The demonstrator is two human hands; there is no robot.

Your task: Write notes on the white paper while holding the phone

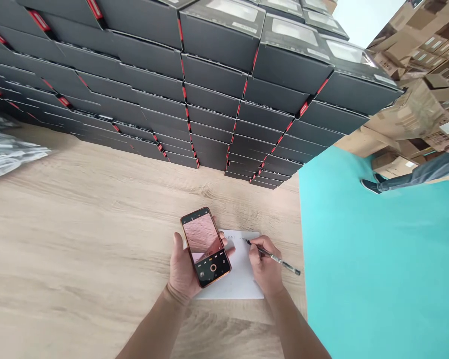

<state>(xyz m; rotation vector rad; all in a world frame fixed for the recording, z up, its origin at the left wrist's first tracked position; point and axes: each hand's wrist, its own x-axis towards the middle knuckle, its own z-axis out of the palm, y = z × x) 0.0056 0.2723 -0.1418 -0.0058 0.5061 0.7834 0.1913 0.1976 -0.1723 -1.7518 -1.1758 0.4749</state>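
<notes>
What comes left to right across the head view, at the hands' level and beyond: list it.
Clear plastic, phone in the left hand, right hand holding a pen, another person's shoes.

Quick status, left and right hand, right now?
Left hand: holding a phone, screen up.
Right hand: closed on a pen, tip over the paper.

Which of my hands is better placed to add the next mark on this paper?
Probably your right hand: it holds the pen, with the tip at the paper, near the written marks. Your left hand is occupied holding the smartphone.
</notes>
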